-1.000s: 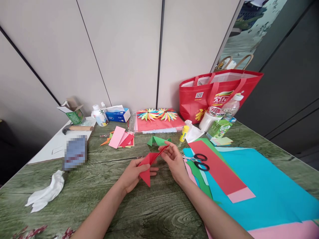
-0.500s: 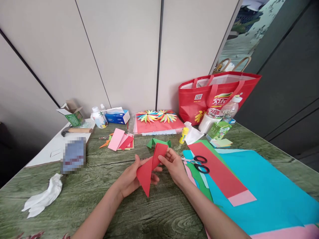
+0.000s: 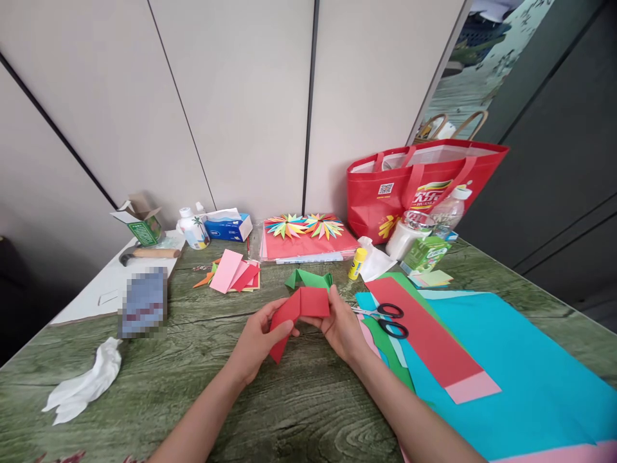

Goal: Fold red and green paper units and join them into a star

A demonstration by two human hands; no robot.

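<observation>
Between both hands, above the table, is a folded piece of red paper (image 3: 313, 302) bent at an angle with a crease in its middle. My left hand (image 3: 263, 337) grips its left, downward-slanting part, the thumb lying on top. My right hand (image 3: 341, 326) pinches the right end, with fingers beneath it. Just behind it lies a folded green paper piece (image 3: 308, 278). To the right, black-handled scissors (image 3: 391, 319) rest on paper sheets, their blades partly hidden behind my right hand.
Red paper strip (image 3: 424, 334) and large blue sheets (image 3: 520, 366) cover the right side. A yellow glue stick (image 3: 357, 263) stands behind. Small paper rectangles (image 3: 234, 273), a hammer (image 3: 149, 253) and crumpled tissue (image 3: 89, 382) lie left. A red bag (image 3: 376, 206) stands at the back.
The red paper has been turned: its pointed end, which hung down, now slants left and its right part lies flatter. My left thumb has moved onto it.
</observation>
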